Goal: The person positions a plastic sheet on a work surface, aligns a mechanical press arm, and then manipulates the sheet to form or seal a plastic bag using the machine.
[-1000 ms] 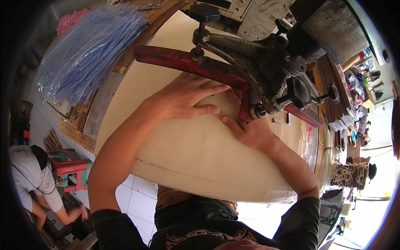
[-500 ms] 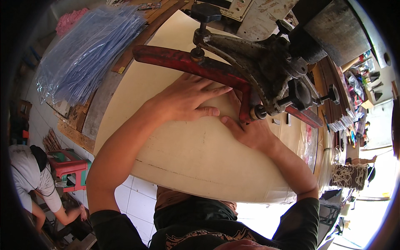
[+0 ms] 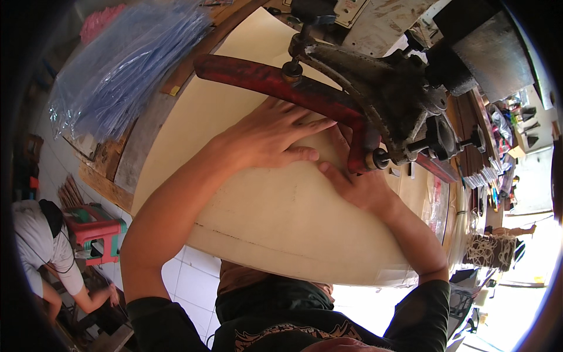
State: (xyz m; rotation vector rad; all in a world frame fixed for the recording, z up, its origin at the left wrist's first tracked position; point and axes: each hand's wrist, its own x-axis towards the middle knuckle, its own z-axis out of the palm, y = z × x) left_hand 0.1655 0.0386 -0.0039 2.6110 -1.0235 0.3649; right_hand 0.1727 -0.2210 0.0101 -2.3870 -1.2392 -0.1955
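Note:
A large cream sheet lies over the work surface and bends down toward me. My left hand presses flat on it with fingers spread, just below the red arm of a dark metal machine. My right hand also lies flat on the sheet, fingers pointing up under the machine's head, close beside the left hand. Neither hand grips anything. A faint stitched or scored line runs across the sheet near its lower edge.
A pile of clear bluish plastic bags lies at upper left on wooden boards. At lower left a person crouches by a red and green stool on white floor tiles. Clutter and stacked goods fill the right side.
Both hands have stayed on the sheet by the machine's head; the fingers have shifted only slightly.

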